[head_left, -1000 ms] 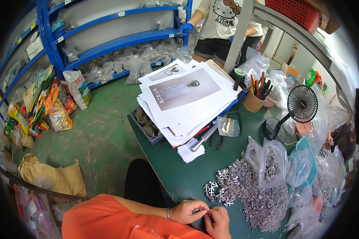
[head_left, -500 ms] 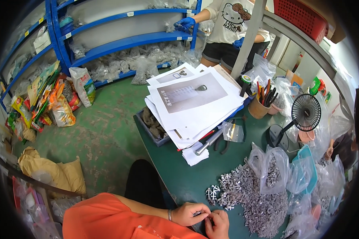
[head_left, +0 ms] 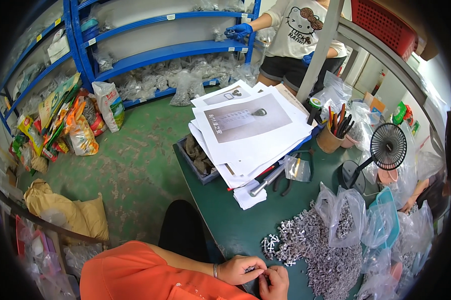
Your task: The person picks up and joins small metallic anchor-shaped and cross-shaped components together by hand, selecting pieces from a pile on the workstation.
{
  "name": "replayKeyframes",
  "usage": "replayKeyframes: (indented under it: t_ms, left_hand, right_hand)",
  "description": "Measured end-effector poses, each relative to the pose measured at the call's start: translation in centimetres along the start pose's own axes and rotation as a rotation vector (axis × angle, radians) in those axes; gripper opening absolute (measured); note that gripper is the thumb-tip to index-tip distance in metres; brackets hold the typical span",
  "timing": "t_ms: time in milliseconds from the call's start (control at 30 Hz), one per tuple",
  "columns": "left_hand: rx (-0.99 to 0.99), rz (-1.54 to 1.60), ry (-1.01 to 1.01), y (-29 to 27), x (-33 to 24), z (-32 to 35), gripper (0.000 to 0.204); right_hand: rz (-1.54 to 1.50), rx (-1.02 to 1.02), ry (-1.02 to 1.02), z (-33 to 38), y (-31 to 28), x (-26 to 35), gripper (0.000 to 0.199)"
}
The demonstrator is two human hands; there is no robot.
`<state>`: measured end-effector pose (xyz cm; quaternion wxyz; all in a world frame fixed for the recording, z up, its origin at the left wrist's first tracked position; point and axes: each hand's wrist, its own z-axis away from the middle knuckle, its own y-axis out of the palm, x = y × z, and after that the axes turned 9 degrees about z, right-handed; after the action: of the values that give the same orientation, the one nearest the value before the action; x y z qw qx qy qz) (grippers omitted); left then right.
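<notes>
At the front edge of the green table, my left hand (head_left: 237, 270) is curled, with small grey metal pieces (head_left: 249, 269) showing between its fingers. My right hand (head_left: 275, 283) meets it fingertip to fingertip in a pinch. Whatever lies between the fingertips is too small and hidden to name. Just right of my hands spreads a big pile of small grey metal parts (head_left: 330, 267). Along its left side lie larger, shinier anchor-shaped pieces (head_left: 270, 243). A clear plastic bag (head_left: 343, 215) holding more parts rests on the pile.
Printed sheets (head_left: 250, 125) lie stacked over a grey bin (head_left: 205, 175). Pliers (head_left: 287, 186), a metal-handled tool (head_left: 267, 181), a pen cup (head_left: 329, 139), a black fan (head_left: 388, 145) and a teal tray (head_left: 386, 220) stand around. Another person in blue gloves (head_left: 239, 31) is by the blue shelves (head_left: 170, 50).
The whole view has shifted slightly. My hands stay together in nearly the same pose. The other person's gloved hands have hardly moved.
</notes>
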<state>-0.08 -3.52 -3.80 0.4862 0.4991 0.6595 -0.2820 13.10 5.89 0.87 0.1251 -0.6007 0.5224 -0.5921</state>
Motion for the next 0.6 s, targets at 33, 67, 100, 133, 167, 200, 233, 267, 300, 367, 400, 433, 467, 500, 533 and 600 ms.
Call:
replayKeyframes:
  t_ms: [33, 67, 100, 133, 167, 200, 233, 267, 300, 367, 400, 433, 467, 500, 533, 600]
  left_hand:
    - [0.003, 0.004, -0.001, 0.0, 0.06, 0.0, 0.01]
    - [0.002, 0.004, -0.001, 0.02, 0.05, 0.0, 0.01]
    - [0.003, 0.015, -0.007, 0.05, 0.03, 0.0, 0.01]
    - [0.004, 0.025, -0.012, 0.07, 0.03, 0.0, 0.01]
    - [0.003, 0.024, -0.013, 0.06, 0.04, 0.01, 0.01]
    - [0.004, 0.018, -0.012, 0.04, 0.06, 0.02, 0.01]
    - [0.005, 0.011, -0.011, 0.02, 0.09, 0.03, 0.01]
    - [0.004, 0.009, -0.011, -0.01, 0.2, 0.07, 0.01]
    - [0.003, 0.025, -0.009, 0.01, 0.38, 0.13, 0.01]
    - [0.002, 0.041, -0.008, 0.03, 0.49, 0.14, 0.01]
    - [0.003, 0.044, -0.015, 0.04, 0.47, 0.11, 0.01]
    - [0.005, 0.048, -0.022, 0.04, 0.42, 0.07, 0.01]
    - [0.004, 0.047, -0.024, 0.04, 0.25, -0.02, 0.01]
    - [0.0, 0.033, -0.022, 0.03, 0.02, -0.14, 0.01]
    - [-0.003, 0.018, -0.021, 0.05, -0.1, -0.2, 0.01]
    - [-0.002, 0.023, -0.026, 0.03, -0.01, -0.21, 0.01]
  right_hand:
    - [0.003, 0.005, 0.005, 0.0, 0.0, -0.02, 0.007]
    - [0.003, 0.007, 0.005, 0.0, 0.0, -0.02, 0.007]
    - [0.004, 0.006, 0.007, 0.0, 0.0, -0.02, 0.007]
    - [0.004, 0.006, 0.01, 0.01, 0.0, -0.02, 0.007]
    - [0.003, 0.007, 0.009, -0.02, 0.0, 0.0, 0.007]
    - [0.0, 0.006, 0.011, -0.05, -0.01, 0.03, 0.007]
    - [-0.004, 0.005, 0.014, -0.06, -0.03, 0.05, 0.007]
    - [-0.006, 0.005, 0.012, -0.05, -0.02, 0.05, 0.007]
    - [0.0, 0.014, 0.016, 0.0, -0.02, 0.01, 0.007]
    - [0.005, 0.023, 0.019, 0.02, -0.01, -0.01, 0.007]
    - [-0.002, 0.018, 0.02, 0.02, 0.0, -0.01, 0.007]
    - [-0.009, 0.014, 0.02, 0.02, 0.01, -0.02, 0.007]
    - [-0.01, 0.015, 0.02, 0.0, -0.01, -0.02, 0.007]
    - [-0.013, 0.016, 0.023, -0.01, -0.04, -0.02, 0.007]
    - [-0.016, 0.018, 0.026, -0.01, -0.05, -0.03, 0.007]
    - [-0.016, 0.018, 0.025, 0.0, 0.01, -0.08, 0.007]
